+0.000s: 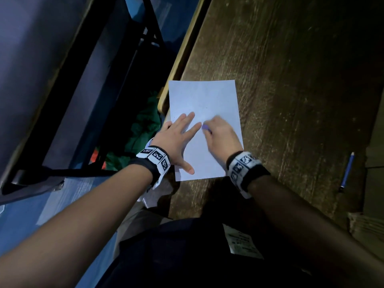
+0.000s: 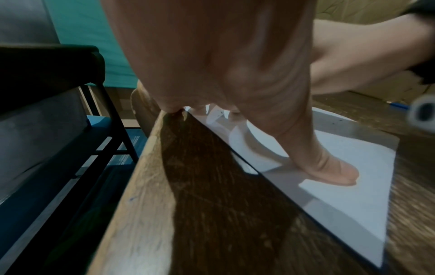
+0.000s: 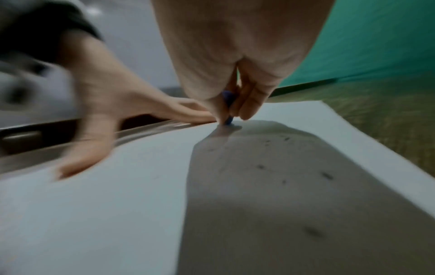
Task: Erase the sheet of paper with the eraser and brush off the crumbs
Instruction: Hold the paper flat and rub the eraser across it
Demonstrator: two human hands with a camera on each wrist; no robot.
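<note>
Forearms: both of mine enter from the bottom of the head view, each with a black wrist band carrying black-and-white square markers.
Left hand (image 1: 174, 140): flat on the white rectangular sheet of paper (image 1: 207, 96), fingers straight and spread, thumb near the sheet's lower edge; it grips nothing.
Right hand (image 1: 223, 135): fingers curled, pinching the small blue eraser (image 1: 205, 127); blurred in every view.
Eraser: tip touching the paper at frame centre, just beside my left fingertips (image 1: 197, 125).
Paper: lies on the dark brown wooden desk (image 1: 291, 80), left edge along the desk's left rim.
Crumbs: dark specks (image 3: 327, 175) scattered on the sheet, seen in the right wrist view.
Pen: slim blue pen (image 1: 347, 170) at right of frame, well apart from the sheet.
Far side: dark chair frame (image 1: 68, 113) upper left, green cloth (image 1: 145, 125) below the desk rim.
</note>
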